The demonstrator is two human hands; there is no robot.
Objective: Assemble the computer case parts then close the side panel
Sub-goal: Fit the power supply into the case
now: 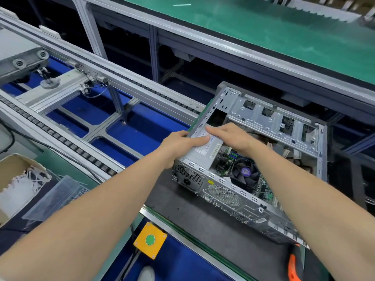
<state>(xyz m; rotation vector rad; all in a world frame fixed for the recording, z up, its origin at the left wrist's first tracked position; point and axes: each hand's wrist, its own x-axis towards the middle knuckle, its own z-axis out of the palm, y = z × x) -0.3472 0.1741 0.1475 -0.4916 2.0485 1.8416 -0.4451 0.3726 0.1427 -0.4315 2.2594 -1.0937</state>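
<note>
An open metal computer case (269, 118) lies on its side on a dark mat, with no side panel on it. Inside I see the motherboard with a CPU fan (244, 173) and a grey power supply (205, 153) in the near left corner. My left hand (180, 145) grips the left edge of the power supply, thumb lying on its labelled top. My right hand (231, 136) lies flat on top of the power supply, fingers straight and pointing left. A drive cage (284, 122) fills the far side of the case.
A roller conveyor frame (97, 102) runs diagonally on the left over blue flooring. A green-topped bench (263, 31) spans the back. A cardboard box of white ties (18, 179) and a clear tray (54, 197) sit lower left. A yellow box with a green button (150, 240) and an orange-handled tool (293, 268) lie near me.
</note>
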